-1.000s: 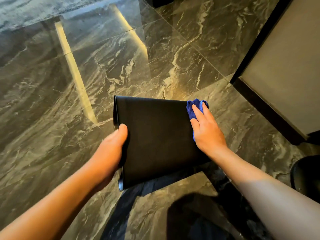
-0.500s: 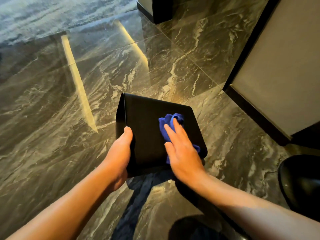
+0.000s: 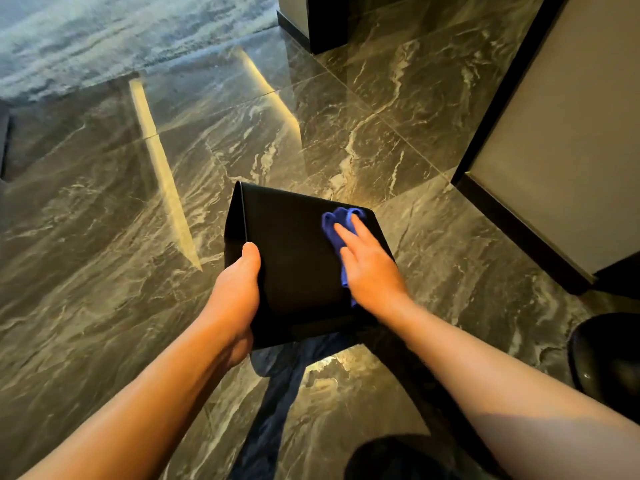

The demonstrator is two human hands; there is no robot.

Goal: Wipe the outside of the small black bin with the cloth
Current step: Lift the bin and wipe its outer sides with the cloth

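Above the marble floor (image 3: 104,271), black bin (image 3: 298,258) in left hand (image 3: 239,289) grip, right hand (image 3: 372,268) flat on blue cloth (image 3: 334,226).

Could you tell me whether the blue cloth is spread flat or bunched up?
Bunched: the blue cloth shows rumpled folds beyond the right hand pressing it against the black bin.

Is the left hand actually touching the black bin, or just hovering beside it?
Touching. The head view shows the left hand gripping the black bin at its left edge, thumb lying on the top face.
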